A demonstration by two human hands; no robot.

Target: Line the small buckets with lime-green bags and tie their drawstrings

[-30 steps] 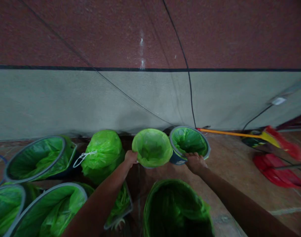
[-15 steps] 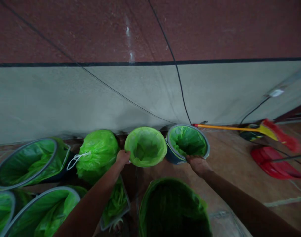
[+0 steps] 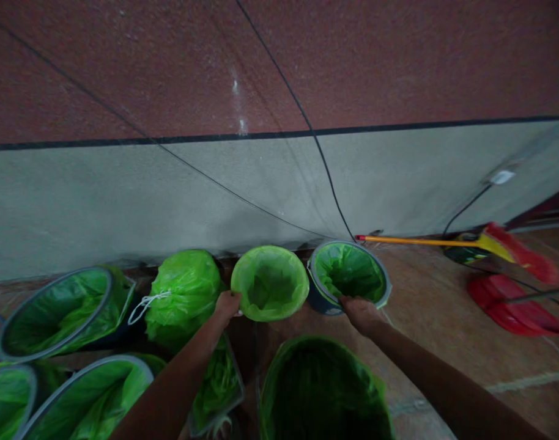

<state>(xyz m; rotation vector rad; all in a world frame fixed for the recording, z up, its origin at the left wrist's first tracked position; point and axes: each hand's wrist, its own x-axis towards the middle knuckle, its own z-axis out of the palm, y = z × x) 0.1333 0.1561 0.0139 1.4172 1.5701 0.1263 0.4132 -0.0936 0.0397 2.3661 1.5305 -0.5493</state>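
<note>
My left hand (image 3: 226,305) grips the near left rim of a small bin lined with a light green bag (image 3: 270,283), its fingers curled over the edge. My right hand (image 3: 359,311) grips the near rim of a blue bin with a grey ring and green liner (image 3: 349,276) just to the right. Both bins stand close to the base of the wall (image 3: 169,195), almost touching each other. A tied, full green bag (image 3: 183,296) with a white drawstring sits left of my left hand.
Several more green-lined bins stand at the lower left (image 3: 54,311) and one directly below me (image 3: 323,391). A yellow-handled red broom (image 3: 490,244) and a red dustpan (image 3: 513,299) lie on the floor at right. Black cables run down the wall.
The view has shifted slightly; both hands stay on the same bin rims, and the two bins look barely moved.
</note>
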